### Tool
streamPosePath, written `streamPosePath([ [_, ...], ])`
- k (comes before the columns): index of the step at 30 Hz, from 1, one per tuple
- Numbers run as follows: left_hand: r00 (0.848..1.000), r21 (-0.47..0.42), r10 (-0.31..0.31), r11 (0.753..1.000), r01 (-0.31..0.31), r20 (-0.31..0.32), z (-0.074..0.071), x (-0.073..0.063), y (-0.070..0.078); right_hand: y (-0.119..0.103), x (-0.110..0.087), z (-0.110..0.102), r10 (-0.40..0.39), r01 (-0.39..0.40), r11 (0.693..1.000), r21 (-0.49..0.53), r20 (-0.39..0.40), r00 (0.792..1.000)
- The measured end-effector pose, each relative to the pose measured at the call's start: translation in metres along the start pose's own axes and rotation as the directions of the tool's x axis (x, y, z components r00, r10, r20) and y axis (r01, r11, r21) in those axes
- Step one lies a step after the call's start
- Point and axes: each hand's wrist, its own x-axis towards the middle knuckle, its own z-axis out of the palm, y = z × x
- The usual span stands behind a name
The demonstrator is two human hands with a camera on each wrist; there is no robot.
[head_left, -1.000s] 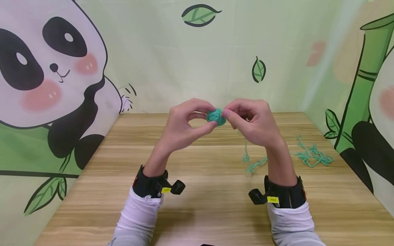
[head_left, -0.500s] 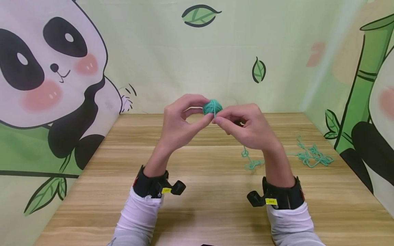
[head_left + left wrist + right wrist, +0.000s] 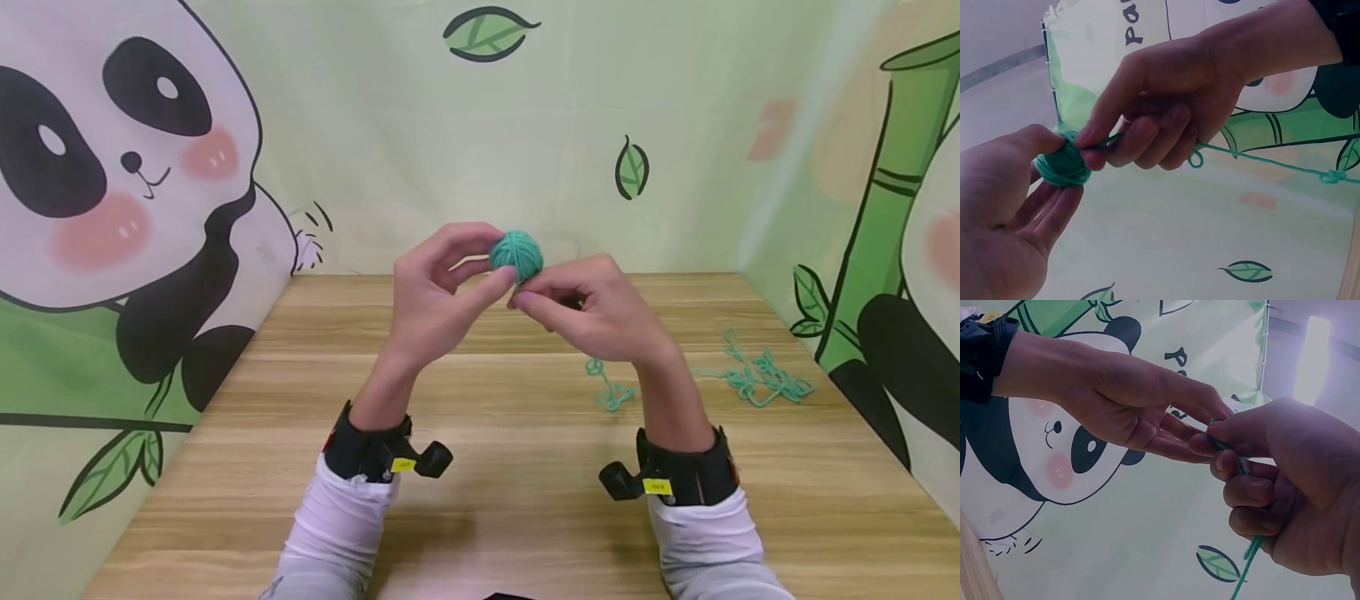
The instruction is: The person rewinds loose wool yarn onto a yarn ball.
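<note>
A small ball of teal yarn (image 3: pixel 517 255) is held up above the table, pinched between the thumb and fingertips of my left hand (image 3: pixel 435 292). Just to the right and slightly below it, my right hand (image 3: pixel 600 308) pinches the strand that comes off the ball. In the left wrist view the yarn ball (image 3: pixel 1063 164) touches the right fingertips, and the yarn strand (image 3: pixel 1272 162) runs out behind the right hand with small loops in it. From the right wrist view, the strand (image 3: pixel 1249 562) passes through my curled right fingers and hangs down; the ball is mostly hidden there.
Loose teal yarn (image 3: pixel 768 382) lies tangled on the right of the wooden table (image 3: pixel 525 467). A smaller looped stretch of yarn (image 3: pixel 617 395) sits nearer the middle, partly behind the right forearm. A panda-printed backdrop (image 3: pixel 555 108) encloses the back and sides.
The ball has risen slightly and turned in my left hand. My right hand has moved from the ball's right side to below it, carrying the strand. The looped tail on the table shifted a little.
</note>
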Motion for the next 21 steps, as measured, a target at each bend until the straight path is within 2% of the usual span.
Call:
streamPosePath([
  [5,1.0,-0.045,-0.003,0.999,0.004,0.023,0.0,0.001,0.0,0.001,0.0,-0.002,0.053,-0.052,0.999,-0.013,0.018,0.998],
  [10,0.997,-0.1,-0.009,0.995,0.017,0.083,-0.001,0.0,0.002,0.003,0.0,-0.004,0.095,-0.095,0.995,-0.026,0.022,0.995],
  [21,0.982,-0.139,0.002,0.99,0.024,0.187,-0.002,-0.001,0.004,0.01,-0.002,-0.01,0.108,-0.108,0.994,-0.017,0.003,0.994],
])
